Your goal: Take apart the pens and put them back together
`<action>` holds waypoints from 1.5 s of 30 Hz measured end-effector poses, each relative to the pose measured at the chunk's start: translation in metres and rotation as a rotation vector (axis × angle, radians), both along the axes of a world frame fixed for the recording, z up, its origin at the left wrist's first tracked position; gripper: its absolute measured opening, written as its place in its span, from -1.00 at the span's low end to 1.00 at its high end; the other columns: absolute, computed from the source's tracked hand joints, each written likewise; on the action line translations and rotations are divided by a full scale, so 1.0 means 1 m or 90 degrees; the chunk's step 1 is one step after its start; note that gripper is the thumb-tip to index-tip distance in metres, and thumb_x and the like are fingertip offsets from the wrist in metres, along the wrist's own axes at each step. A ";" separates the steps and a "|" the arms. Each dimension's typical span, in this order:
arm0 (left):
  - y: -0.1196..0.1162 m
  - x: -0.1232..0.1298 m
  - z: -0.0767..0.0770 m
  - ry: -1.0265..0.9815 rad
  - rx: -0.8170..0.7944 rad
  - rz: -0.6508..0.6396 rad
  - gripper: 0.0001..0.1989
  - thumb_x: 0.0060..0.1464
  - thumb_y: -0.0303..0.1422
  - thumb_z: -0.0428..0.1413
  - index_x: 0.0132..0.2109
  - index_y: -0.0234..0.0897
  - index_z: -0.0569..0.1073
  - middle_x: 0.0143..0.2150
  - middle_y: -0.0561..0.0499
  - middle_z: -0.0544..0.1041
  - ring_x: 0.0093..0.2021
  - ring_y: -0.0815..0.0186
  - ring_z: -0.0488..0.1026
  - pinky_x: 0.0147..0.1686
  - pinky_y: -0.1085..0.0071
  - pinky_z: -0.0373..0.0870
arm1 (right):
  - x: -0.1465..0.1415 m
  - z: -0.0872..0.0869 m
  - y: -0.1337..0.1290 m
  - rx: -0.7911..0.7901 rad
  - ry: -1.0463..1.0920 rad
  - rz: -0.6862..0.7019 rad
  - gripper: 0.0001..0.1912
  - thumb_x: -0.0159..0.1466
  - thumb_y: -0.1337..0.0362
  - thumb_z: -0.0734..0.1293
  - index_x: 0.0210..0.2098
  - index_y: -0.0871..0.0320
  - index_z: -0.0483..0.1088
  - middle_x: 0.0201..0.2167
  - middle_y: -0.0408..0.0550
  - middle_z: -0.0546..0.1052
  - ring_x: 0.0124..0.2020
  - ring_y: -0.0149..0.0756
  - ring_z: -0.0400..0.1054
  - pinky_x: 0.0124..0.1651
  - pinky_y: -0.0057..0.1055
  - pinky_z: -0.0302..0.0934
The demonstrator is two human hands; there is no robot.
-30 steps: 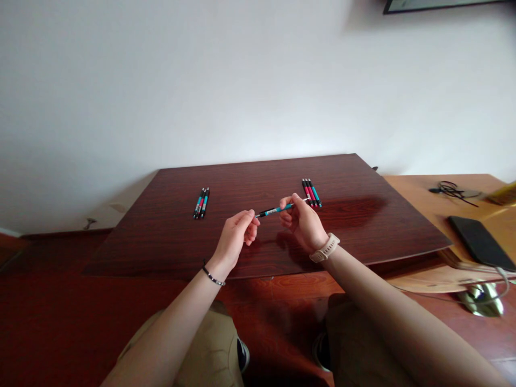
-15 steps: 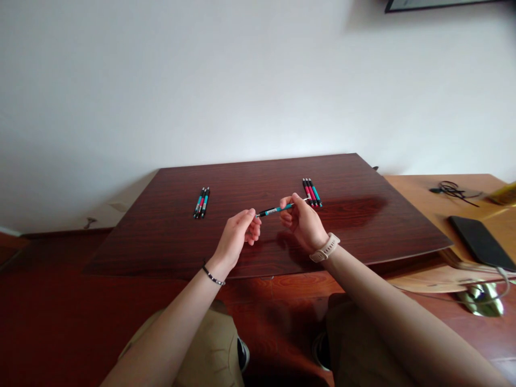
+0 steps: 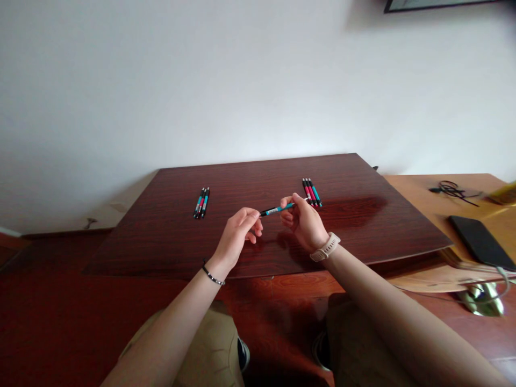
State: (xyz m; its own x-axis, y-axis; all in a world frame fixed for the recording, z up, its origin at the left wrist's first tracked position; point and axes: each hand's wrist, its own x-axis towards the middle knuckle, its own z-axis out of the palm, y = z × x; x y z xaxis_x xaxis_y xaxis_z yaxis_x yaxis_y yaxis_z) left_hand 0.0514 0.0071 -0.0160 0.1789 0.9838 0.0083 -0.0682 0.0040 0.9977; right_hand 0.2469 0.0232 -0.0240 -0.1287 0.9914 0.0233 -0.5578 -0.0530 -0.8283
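A teal and black pen (image 3: pixel 276 210) is held level between my two hands above the dark wooden table (image 3: pixel 258 185). My left hand (image 3: pixel 239 231) pinches its black end between thumb and fingers. Thumb and fingers of my right hand (image 3: pixel 304 221) grip the teal end. On the table to the left lies a small group of teal, black and pink pens (image 3: pixel 201 203), side by side. Just beyond my right hand, several pink and teal pens (image 3: pixel 312 192) lie in a row.
To the right stands a lighter wooden table (image 3: pixel 407 188) with a black cable (image 3: pixel 453 190), a black phone (image 3: pixel 479 240) with a white cord, and a yellow object (image 3: pixel 503 194). A white wall rises behind the dark table.
My left hand's thumb and fingers have moved slightly right along the pen and now cover its tip. My right hand has stayed nearly still.
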 end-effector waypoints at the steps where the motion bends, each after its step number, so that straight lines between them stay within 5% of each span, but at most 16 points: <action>1: 0.000 0.000 -0.001 -0.004 -0.014 -0.008 -0.62 0.30 -0.02 0.20 -0.19 -0.29 0.53 -0.39 -0.01 0.51 -0.43 0.36 0.43 -0.55 0.51 0.29 | 0.000 0.000 0.000 0.002 -0.003 0.000 -0.58 0.41 -0.10 0.37 -0.32 0.13 0.49 -0.59 -0.24 0.20 -0.54 -0.40 -0.01 -0.45 -0.43 -0.11; 6: 0.001 -0.001 -0.003 0.023 -0.003 -0.007 -0.61 0.31 -0.03 0.19 -0.28 -0.29 0.53 -0.50 0.04 0.42 -0.51 0.39 0.35 -0.57 0.51 0.21 | -0.001 -0.001 0.000 0.006 -0.009 0.002 -0.59 0.43 -0.08 0.34 -0.31 0.13 0.49 -0.59 -0.23 0.21 -0.54 -0.41 0.00 -0.44 -0.42 -0.11; 23: 0.003 -0.003 -0.001 0.075 0.092 0.014 -0.70 0.30 -0.10 0.25 -0.24 -0.26 0.57 -0.44 0.03 0.51 -0.49 0.38 0.38 -0.53 0.47 0.27 | -0.003 0.004 -0.002 -0.007 -0.022 -0.010 -0.57 0.39 -0.12 0.37 -0.33 0.12 0.45 -0.59 -0.28 0.14 -0.57 -0.43 -0.04 -0.47 -0.41 -0.11; 38: 0.001 -0.001 0.003 0.067 0.074 0.028 -0.71 0.27 -0.14 0.27 -0.25 -0.30 0.53 -0.36 -0.06 0.60 -0.39 0.31 0.51 -0.47 0.45 0.35 | -0.001 0.004 -0.001 -0.006 -0.024 -0.009 -0.57 0.39 -0.12 0.37 -0.33 0.13 0.48 -0.60 -0.27 0.16 -0.57 -0.42 -0.02 -0.47 -0.41 -0.09; 45: -0.005 0.006 0.000 -0.160 -0.061 -0.082 -0.57 0.28 -0.08 0.24 0.13 -0.26 0.50 -0.10 -0.12 0.63 -0.23 0.27 0.57 -0.22 0.36 0.44 | -0.004 0.003 -0.005 -0.013 -0.017 0.081 -0.55 0.40 -0.12 0.36 -0.24 0.16 0.56 -0.50 -0.14 0.42 -0.46 -0.37 0.27 -0.37 -0.43 0.15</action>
State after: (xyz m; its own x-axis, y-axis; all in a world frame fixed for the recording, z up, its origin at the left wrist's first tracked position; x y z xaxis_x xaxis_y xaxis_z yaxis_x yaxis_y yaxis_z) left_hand 0.0574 0.0026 -0.0155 0.3071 0.9514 -0.0237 -0.3057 0.1222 0.9442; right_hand 0.2427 0.0182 -0.0209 -0.2543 0.9671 -0.0024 -0.5225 -0.1395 -0.8411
